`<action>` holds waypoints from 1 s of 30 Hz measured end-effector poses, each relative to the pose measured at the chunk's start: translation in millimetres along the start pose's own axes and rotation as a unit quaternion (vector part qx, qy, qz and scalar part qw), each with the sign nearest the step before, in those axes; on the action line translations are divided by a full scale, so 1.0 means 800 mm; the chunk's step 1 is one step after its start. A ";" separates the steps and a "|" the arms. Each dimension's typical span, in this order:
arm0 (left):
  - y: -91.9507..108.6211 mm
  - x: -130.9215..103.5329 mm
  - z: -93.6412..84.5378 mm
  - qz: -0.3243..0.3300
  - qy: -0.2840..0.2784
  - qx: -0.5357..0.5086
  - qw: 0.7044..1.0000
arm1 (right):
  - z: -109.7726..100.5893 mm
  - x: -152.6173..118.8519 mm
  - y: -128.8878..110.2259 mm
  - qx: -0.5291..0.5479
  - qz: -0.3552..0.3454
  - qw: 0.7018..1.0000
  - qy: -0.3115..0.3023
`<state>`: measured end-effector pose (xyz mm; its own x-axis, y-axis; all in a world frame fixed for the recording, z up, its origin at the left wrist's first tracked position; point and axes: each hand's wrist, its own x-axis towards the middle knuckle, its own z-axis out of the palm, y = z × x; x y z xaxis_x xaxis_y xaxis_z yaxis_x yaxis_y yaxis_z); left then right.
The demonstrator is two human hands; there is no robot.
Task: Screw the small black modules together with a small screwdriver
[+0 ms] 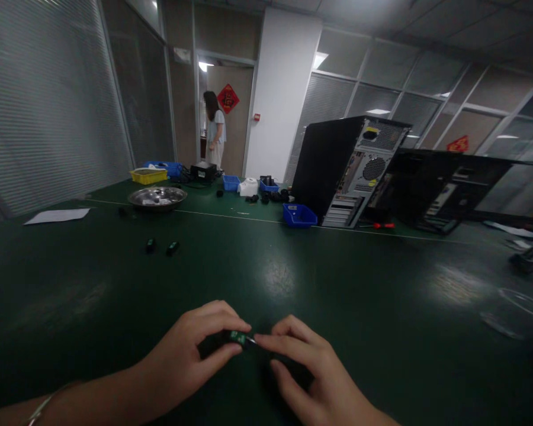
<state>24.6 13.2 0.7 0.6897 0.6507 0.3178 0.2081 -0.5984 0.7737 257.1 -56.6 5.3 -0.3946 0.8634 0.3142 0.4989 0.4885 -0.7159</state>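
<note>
Green tabletop (346,296) spreads across the scene I watch from afar. At left I see a sheet of paper (57,216), then a metal bowl (157,207) on the far side, with two small black pieces (150,246) nearer. Near the middle, my left hand (189,343) pinches a small black-and-green part (238,338) between thumb and fingers. My right hand (313,358) has its index fingertip by the part's metal tip (251,341); whether it grips, I cannot tell. Farther right, a blue tray (299,221) sits beside a computer case (326,165).
</note>
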 end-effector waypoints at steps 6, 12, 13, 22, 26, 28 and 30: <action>-0.009 -0.001 0.002 -0.007 0.001 -0.006 1.000 | 0.001 0.001 0.003 0.004 0.000 1.000 -0.002; -0.013 -0.002 0.003 -0.017 0.000 -0.008 1.000 | -0.001 0.000 0.002 0.002 0.001 1.000 -0.002; -0.012 -0.002 0.003 -0.019 0.001 -0.005 1.000 | -0.001 0.000 0.001 0.002 0.001 1.000 -0.001; -0.008 -0.001 0.002 -0.014 -0.010 -0.007 1.000 | 0.001 0.000 0.002 -0.006 0.003 1.000 -0.012; -0.006 0.000 0.000 -0.040 -0.016 -0.017 0.999 | 0.001 0.001 0.002 0.000 0.003 1.000 -0.021; -0.005 0.001 0.000 -0.056 -0.014 -0.013 0.998 | 0.001 0.001 0.003 0.009 -0.005 1.000 -0.027; -0.004 0.002 -0.001 -0.071 -0.011 -0.013 0.997 | 0.002 0.000 0.004 0.018 -0.013 0.999 -0.033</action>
<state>24.3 16.1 -0.9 0.6702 0.7170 0.1917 0.2869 -0.4885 0.8240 257.5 -55.0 2.4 -0.4585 0.8392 0.2923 0.4598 0.5055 -0.7301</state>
